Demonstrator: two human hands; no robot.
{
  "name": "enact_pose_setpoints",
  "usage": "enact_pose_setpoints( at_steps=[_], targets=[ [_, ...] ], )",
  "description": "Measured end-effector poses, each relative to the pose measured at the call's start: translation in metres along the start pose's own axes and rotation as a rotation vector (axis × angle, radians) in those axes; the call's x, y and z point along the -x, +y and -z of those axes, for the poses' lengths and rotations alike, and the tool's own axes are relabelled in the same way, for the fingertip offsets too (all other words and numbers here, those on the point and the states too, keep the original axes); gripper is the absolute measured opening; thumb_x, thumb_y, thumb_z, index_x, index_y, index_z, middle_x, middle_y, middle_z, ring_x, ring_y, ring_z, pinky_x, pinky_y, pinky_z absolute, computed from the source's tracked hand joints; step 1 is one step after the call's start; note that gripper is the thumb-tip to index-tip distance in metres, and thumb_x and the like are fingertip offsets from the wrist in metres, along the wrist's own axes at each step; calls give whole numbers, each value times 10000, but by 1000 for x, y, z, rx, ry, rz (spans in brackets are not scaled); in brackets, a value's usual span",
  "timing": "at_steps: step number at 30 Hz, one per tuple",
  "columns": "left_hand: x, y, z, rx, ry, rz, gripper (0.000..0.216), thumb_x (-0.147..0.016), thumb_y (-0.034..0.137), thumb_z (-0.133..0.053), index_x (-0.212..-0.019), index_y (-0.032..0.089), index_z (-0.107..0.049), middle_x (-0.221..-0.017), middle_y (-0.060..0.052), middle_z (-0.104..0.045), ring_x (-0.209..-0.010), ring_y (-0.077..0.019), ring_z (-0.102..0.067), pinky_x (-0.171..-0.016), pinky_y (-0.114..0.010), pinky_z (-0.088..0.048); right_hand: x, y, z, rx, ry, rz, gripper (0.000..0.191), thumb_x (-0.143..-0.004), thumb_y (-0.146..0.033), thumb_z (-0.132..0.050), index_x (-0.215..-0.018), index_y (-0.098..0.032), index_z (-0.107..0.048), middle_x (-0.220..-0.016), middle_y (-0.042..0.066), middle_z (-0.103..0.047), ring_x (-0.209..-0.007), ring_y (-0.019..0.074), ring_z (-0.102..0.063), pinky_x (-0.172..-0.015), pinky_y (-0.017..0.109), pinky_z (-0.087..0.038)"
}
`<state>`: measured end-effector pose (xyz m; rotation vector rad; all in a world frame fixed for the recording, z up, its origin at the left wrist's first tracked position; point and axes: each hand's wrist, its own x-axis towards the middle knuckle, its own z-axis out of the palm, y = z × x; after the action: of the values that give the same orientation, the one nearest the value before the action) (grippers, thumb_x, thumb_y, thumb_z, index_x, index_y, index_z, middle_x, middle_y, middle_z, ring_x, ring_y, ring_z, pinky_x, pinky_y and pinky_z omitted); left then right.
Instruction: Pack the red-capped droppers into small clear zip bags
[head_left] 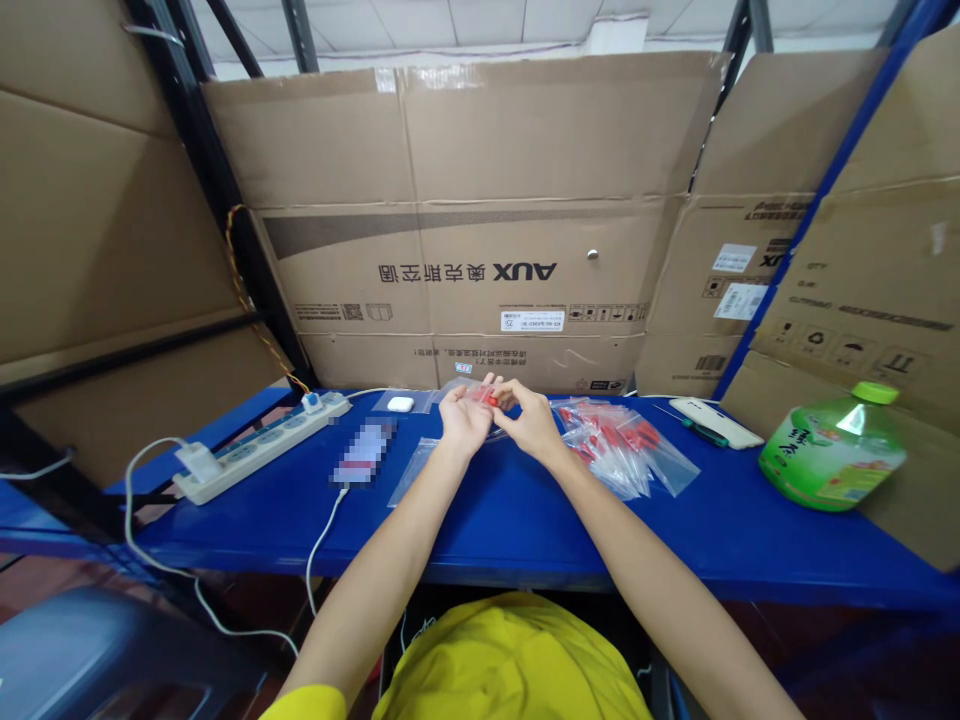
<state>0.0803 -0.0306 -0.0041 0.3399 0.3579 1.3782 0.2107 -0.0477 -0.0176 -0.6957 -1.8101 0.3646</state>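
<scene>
Over the back of the blue table, my left hand [465, 418] is turned palm up, its fingers curled around a clear plastic bag [459, 385] with some red showing at it. My right hand [527, 418] meets it from the right, thumb and fingertips closed on a small red piece [493, 401]. What kind of piece it is, I cannot make out. Right of my hands lies a pile of clear bags with red parts [615, 435]. Another flat clear bag [412, 472] lies left of my left forearm.
On the left are a power strip [262, 447] with cables, a phone [364, 452] and a white earbud case [400, 405]. At right lie a green-handled screwdriver [705, 432], a white slab [720, 420] and a large green bottle [832, 450]. Cardboard [480, 140] walls the back.
</scene>
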Motion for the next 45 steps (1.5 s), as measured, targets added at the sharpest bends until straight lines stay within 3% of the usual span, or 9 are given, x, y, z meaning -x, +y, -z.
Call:
enact_pose_setpoints(
  at_steps=[5, 13, 20, 25, 31, 40, 45],
  targets=[
    [2, -1, -2, 21, -19, -18, 581, -904, 279, -378, -1348, -44, -568, -1181, -276, -715, -1191, -347, -695, -1006, -460, -574, 0, -1, 0, 102, 85, -8, 153, -833, -172, -626, -965, -217, -688, -884, 25, -703, -792, 185, -637, -766, 306, -517],
    [6, 1, -4, 14, -30, -10, 559, -870, 279, -409, -1306, -18, -593, -1304, -287, -668, -1264, -363, -655, -1058, -525, -547, 3, 6, -4, 180, -14, -93, 210, -915, -245, -645, -1065, -232, -791, -962, 58, -745, -850, 207, -649, -793, 336, -508],
    [4, -2, -6, -58, -33, 9, 506, -778, 189, -501, -1239, 28, -635, -1228, -250, -710, -1214, -347, -682, -1072, -519, -539, 0, 10, -3, 123, 14, -156, 210, -924, -266, -635, -1064, -247, -791, -1001, 51, -785, -868, 212, -691, -846, 351, -515],
    [5, -5, -7, -111, -55, 30, 467, -799, 197, -485, -1216, 59, -645, -1197, -228, -727, -1178, -343, -700, -1085, -555, -516, -1, 10, -1, -32, 3, -195, 137, -867, -255, -686, -980, -222, -758, -892, 18, -789, -781, 193, -713, -766, 304, -518],
    [5, -6, -7, -136, -56, 40, 448, -827, 234, -471, -1208, 88, -657, -1230, -219, -722, -1209, -361, -685, -1105, -594, -486, -2, 10, 2, 100, -32, -177, 93, -853, -254, -714, -918, -256, -781, -917, 7, -796, -833, 205, -710, -802, 316, -520],
    [7, -10, -9, -130, -38, 47, 440, -818, 193, -466, -1192, 85, -672, -1253, -222, -714, -1192, -354, -693, -1080, -587, -515, 1, 8, -4, 97, 53, -244, 77, -854, -266, -698, -878, -244, -769, -807, -4, -785, -746, 195, -732, -762, 298, -536],
    [4, -7, -6, -89, -23, 28, 379, -819, 178, -480, -1138, 104, -670, -1301, -223, -690, -1245, -347, -670, -1060, -544, -542, -5, 8, 13, 103, -59, -160, 162, -914, -319, -658, -919, -243, -801, -875, 9, -802, -755, 198, -719, -752, 298, -531]
  ],
)
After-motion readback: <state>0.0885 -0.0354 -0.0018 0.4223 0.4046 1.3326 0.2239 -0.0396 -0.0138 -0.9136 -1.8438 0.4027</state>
